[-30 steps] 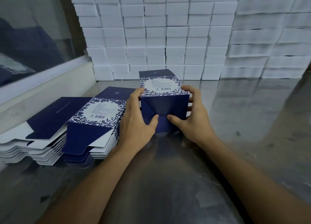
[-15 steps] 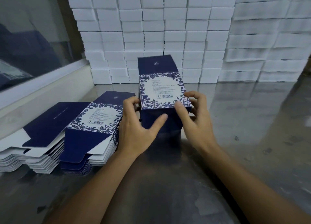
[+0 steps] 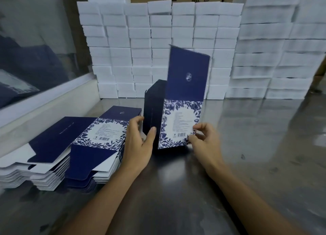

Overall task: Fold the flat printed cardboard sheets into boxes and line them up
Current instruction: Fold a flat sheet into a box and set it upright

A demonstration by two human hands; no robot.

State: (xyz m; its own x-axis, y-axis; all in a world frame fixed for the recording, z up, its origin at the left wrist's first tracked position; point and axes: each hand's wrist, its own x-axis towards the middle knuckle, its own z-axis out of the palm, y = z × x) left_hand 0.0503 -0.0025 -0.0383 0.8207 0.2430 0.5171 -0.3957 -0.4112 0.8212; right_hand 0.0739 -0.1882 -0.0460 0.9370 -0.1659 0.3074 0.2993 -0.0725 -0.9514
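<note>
Gripping upright glossy navy floral box (image 3: pixel 180 121), left hand (image 3: pixel 139 144), right hand (image 3: pixel 202 141) pinching corner, flat sheets (image 3: pixel 98 139) beside.

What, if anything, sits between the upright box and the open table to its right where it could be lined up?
Nothing visible. The box, held by the left hand and right hand, has bare table to its right. The flat sheets lie on the left.
</note>
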